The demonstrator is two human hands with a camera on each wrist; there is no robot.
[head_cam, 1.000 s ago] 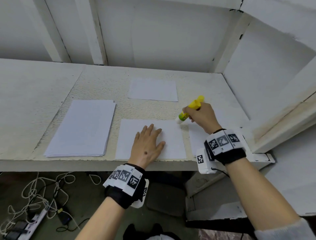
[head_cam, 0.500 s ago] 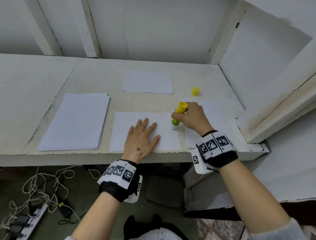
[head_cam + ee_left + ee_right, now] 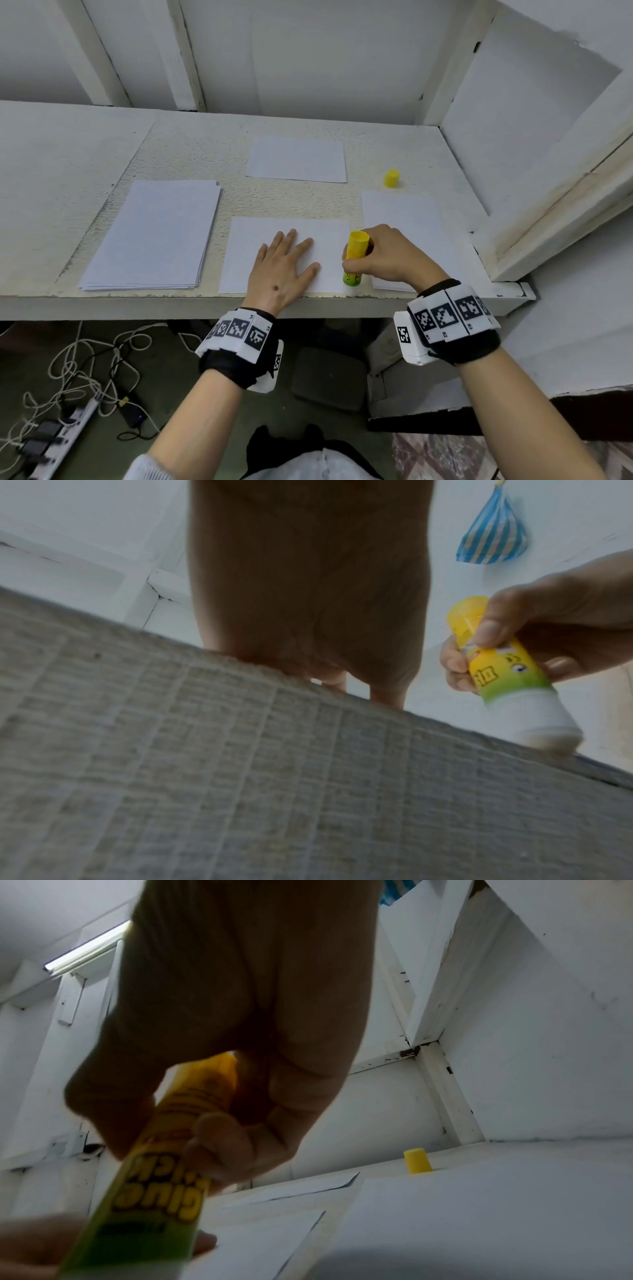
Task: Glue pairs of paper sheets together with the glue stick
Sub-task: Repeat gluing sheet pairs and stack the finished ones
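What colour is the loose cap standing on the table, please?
Yellow; the cap shows best in the head view.

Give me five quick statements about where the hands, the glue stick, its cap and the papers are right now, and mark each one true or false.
1. The left hand lies flat on the middle sheet. True.
2. The right hand holds the glue stick with its glue end down at that sheet's right edge. True.
3. The yellow cap is on the glue stick. False: it stands alone on the table, beyond the right-hand sheet.
4. The stack of paper sits to the right of the hands. False: it is to their left.
5. A single sheet lies farther back on the table. True.
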